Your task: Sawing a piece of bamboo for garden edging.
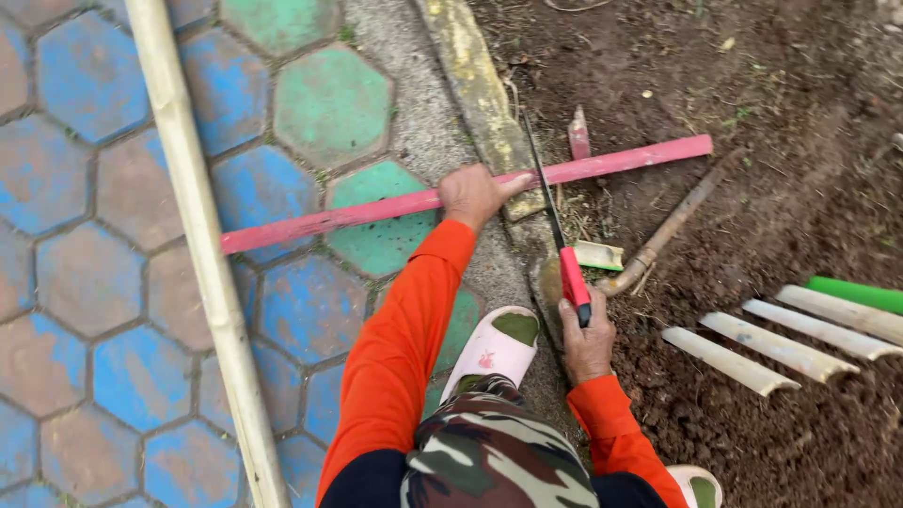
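My left hand presses down on a long pink-painted bamboo stick that lies across the paving and the yellow curb. My right hand grips the red handle of a hand saw; its thin dark blade runs up and crosses the stick just right of my left hand. A short pink offcut stands in the soil beyond the stick. Both arms wear orange sleeves.
A long pale bamboo pole lies on the coloured hexagon paving at left. Split bamboo slats and a green stick lie on the soil at right, near a brown stick. My white sandal rests by the curb.
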